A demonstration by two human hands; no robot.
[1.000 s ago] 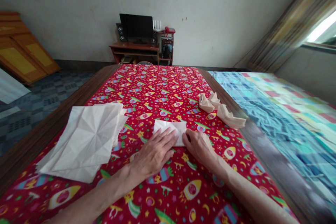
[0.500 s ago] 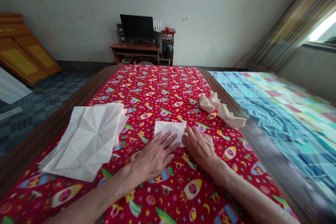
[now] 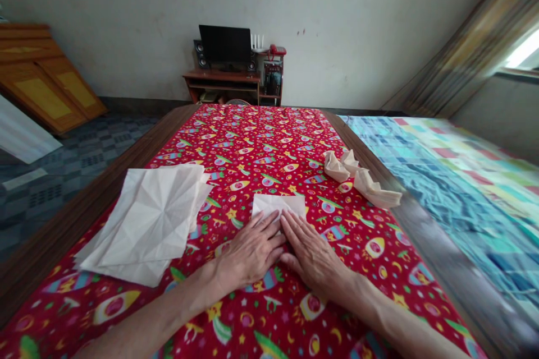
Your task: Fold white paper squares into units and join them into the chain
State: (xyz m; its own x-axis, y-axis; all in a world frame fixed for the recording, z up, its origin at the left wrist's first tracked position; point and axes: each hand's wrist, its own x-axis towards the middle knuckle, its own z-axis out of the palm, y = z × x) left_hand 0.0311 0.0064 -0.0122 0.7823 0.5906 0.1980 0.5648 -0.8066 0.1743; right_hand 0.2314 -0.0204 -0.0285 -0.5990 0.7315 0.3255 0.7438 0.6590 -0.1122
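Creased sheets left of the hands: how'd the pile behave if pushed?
The pile of sheets looks thin and papery, so probably light and floppy. Its edges are staggered, so it may fan out. The top sheet's radiating creases suggest it could bend there.

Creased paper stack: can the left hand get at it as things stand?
Probably yes. The left hand rests partly on the small white sheet, appearing free to lift off, and only red patterned cloth shows between it and the creased paper stack.
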